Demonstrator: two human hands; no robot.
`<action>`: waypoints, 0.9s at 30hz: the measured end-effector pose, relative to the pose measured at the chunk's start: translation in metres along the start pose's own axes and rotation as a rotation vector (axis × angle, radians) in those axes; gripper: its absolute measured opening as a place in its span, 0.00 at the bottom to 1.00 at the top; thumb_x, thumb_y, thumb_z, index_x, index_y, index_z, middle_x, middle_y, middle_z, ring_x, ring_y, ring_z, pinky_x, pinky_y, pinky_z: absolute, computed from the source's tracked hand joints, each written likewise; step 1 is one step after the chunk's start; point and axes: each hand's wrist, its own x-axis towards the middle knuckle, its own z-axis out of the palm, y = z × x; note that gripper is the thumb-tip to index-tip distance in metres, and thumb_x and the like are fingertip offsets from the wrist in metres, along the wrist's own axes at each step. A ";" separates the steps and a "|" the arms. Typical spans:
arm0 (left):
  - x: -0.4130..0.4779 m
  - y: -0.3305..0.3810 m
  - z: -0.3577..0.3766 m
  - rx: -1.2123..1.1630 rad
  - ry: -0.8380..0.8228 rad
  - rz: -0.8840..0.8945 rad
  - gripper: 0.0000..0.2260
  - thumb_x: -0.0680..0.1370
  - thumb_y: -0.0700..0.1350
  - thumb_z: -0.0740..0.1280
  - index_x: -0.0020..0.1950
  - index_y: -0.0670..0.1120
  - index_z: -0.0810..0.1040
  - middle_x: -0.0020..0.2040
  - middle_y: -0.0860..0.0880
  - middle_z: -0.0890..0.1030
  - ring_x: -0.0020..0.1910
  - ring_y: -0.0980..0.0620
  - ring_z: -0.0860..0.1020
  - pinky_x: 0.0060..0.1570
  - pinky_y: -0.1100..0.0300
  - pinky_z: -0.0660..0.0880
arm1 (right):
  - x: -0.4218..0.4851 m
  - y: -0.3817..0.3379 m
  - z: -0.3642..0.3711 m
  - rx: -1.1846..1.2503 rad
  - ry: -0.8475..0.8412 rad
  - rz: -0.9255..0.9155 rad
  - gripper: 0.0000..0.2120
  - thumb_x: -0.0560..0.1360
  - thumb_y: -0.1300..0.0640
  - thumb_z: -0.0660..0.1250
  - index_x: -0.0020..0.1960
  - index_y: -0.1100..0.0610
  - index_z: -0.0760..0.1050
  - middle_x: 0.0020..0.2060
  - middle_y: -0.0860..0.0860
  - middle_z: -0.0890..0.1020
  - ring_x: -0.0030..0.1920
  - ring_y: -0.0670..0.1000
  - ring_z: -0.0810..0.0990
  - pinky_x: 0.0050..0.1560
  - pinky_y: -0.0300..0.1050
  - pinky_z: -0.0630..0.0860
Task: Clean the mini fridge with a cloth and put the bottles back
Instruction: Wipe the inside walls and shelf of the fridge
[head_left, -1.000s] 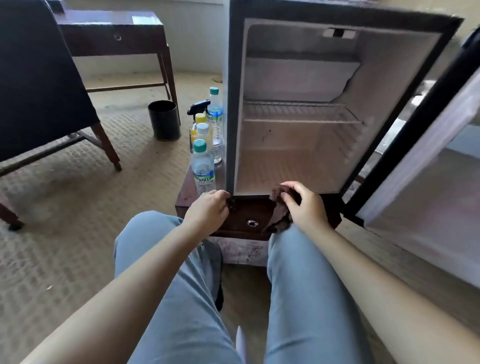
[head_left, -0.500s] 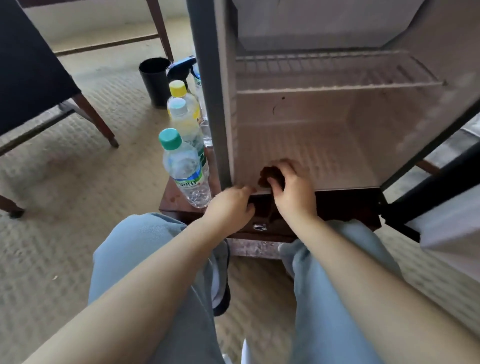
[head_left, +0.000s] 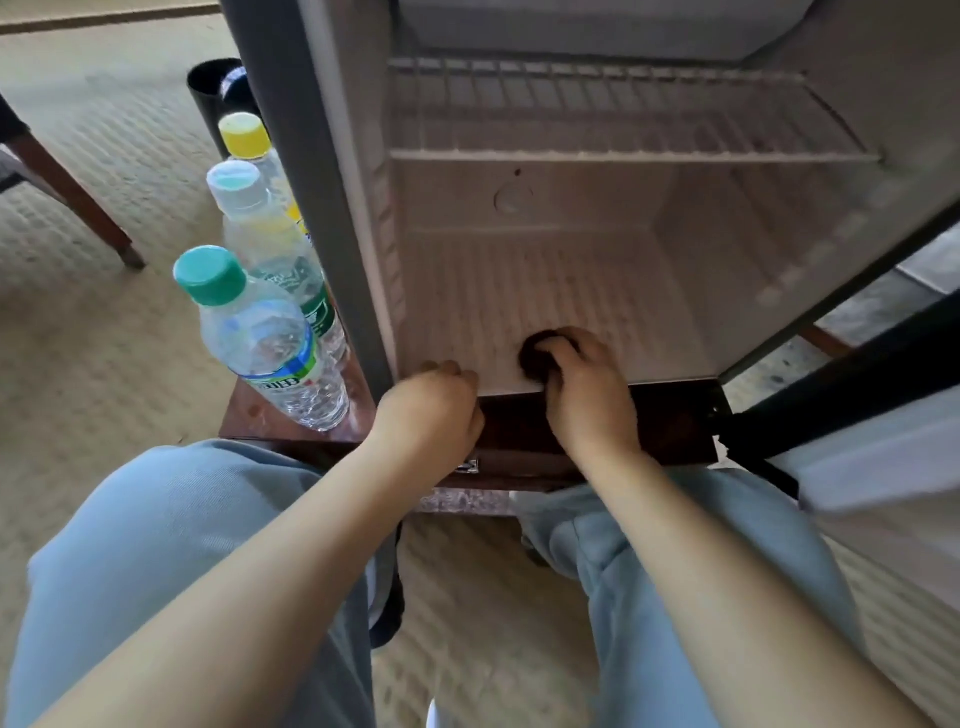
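The mini fridge (head_left: 753, 234) stands open on a low dark wooden table (head_left: 670, 421). Its door (head_left: 883, 457) swings out to the right. A wire shelf (head_left: 623, 119) sits across the inside, high up.

The right hand (head_left: 592, 395) is on the fridge floor, close to the front edge. Its fingers (head_left: 566, 345) are curled tight round a dark brown cloth (head_left: 535, 356), bunched up small, and the cloth is pressed down on the white ribbed floor.

The left hand (head_left: 431, 410) is at the front edge of the fridge, near the left corner. Its fingers are curled into a loose fist with nothing in it. It touches the edge just beside the fridge wall.

Three bottles stand on the table, outside the fridge, along its left side. The green-capped bottle (head_left: 265, 343) is nearest. Behind it is the white-capped bottle (head_left: 260, 228), and behind that the yellow-capped bottle (head_left: 244, 135). They stand in a row, close together.

A black bin (head_left: 210, 85) stands on the carpet (head_left: 104, 338) behind the bottles. A wooden chair leg (head_left: 72, 202) shows at the far left. The person's knees, in light blue trousers (head_left: 171, 519), are on each side of the table.
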 end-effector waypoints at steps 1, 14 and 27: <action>0.002 0.000 -0.002 -0.016 0.005 0.004 0.14 0.79 0.47 0.59 0.62 0.44 0.74 0.59 0.45 0.76 0.57 0.44 0.74 0.50 0.50 0.77 | 0.001 0.021 -0.010 -0.010 0.046 0.105 0.17 0.73 0.69 0.61 0.59 0.59 0.77 0.61 0.58 0.76 0.59 0.61 0.74 0.53 0.52 0.77; 0.010 0.001 -0.003 -0.142 0.055 0.003 0.16 0.80 0.44 0.58 0.66 0.42 0.70 0.62 0.43 0.74 0.59 0.43 0.72 0.52 0.51 0.74 | -0.010 -0.030 0.004 0.085 -0.076 -0.058 0.19 0.70 0.71 0.63 0.56 0.57 0.79 0.59 0.52 0.79 0.57 0.55 0.77 0.54 0.40 0.71; 0.050 0.038 -0.001 -0.051 -0.068 0.324 0.19 0.81 0.47 0.58 0.70 0.43 0.66 0.66 0.46 0.71 0.62 0.46 0.70 0.59 0.52 0.71 | 0.002 0.097 -0.041 -0.089 0.119 0.370 0.23 0.74 0.71 0.58 0.65 0.55 0.75 0.63 0.54 0.76 0.58 0.59 0.76 0.56 0.44 0.71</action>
